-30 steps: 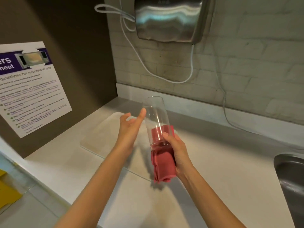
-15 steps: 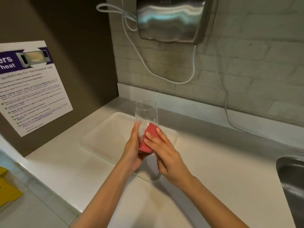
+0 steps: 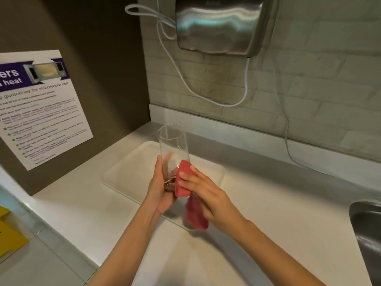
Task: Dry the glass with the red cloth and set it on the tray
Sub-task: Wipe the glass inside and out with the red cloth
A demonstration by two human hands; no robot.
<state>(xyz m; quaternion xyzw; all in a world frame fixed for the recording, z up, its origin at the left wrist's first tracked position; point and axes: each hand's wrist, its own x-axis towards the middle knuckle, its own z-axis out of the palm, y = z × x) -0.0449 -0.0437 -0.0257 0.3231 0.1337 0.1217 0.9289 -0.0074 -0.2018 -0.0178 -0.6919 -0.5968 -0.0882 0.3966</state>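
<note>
A tall clear glass (image 3: 172, 144) is held upright above the white tray (image 3: 127, 170), its mouth facing up. My left hand (image 3: 159, 188) wraps around the glass's lower part from the left. My right hand (image 3: 203, 189) presses the folded red cloth (image 3: 183, 178) against the glass's right side near the base. The cloth's loose end hangs down under my right palm. The base of the glass is hidden by my fingers and the cloth.
The tray lies on a pale counter (image 3: 268, 203) in a corner. A steel sink (image 3: 369, 230) is at the right edge. A hand dryer (image 3: 220, 23) with white cables hangs on the brick wall. A microwave notice (image 3: 39, 106) is on the left wall.
My left hand has gone from open beside the glass to gripping its lower part. My right hand shifted from holding the glass through the cloth to rubbing the cloth on its side.
</note>
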